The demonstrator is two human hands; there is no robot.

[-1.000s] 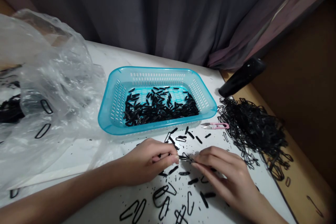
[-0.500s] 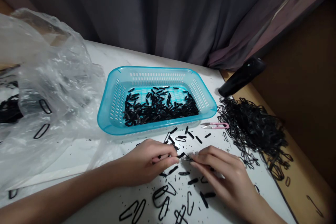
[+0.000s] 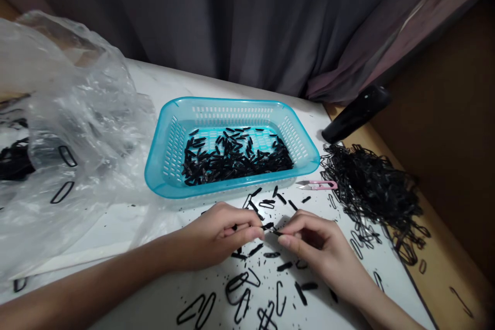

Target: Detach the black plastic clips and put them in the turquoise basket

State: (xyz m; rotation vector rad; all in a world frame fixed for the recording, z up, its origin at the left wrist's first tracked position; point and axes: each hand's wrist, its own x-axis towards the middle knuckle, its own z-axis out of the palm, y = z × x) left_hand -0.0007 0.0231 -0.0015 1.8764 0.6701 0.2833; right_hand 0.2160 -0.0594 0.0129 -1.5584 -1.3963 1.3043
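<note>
Left hand [image 3: 228, 234] pinched a short black piece [image 3: 268, 226], end projecting. Right hand [image 3: 325, 250], fingers curled tighter than half a second earlier, pinched a thin dark strip [image 3: 276, 233] just beside it; both hands thus occupied. Loose black loops [image 3: 234, 282] cluttered the worktop [image 3: 162, 69]; beyond: blue basket [image 3: 232, 185], pink snips [image 3: 323, 185], tangled pile [image 3: 375, 185].

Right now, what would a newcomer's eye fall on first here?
Probably the bright blue basket, mid-picture on the white table, with many black pieces inside. Nearer the viewer, the left hand and right hand nearly meet, each pinching a small dark strip. A big tangled black heap lies to the right.
</note>
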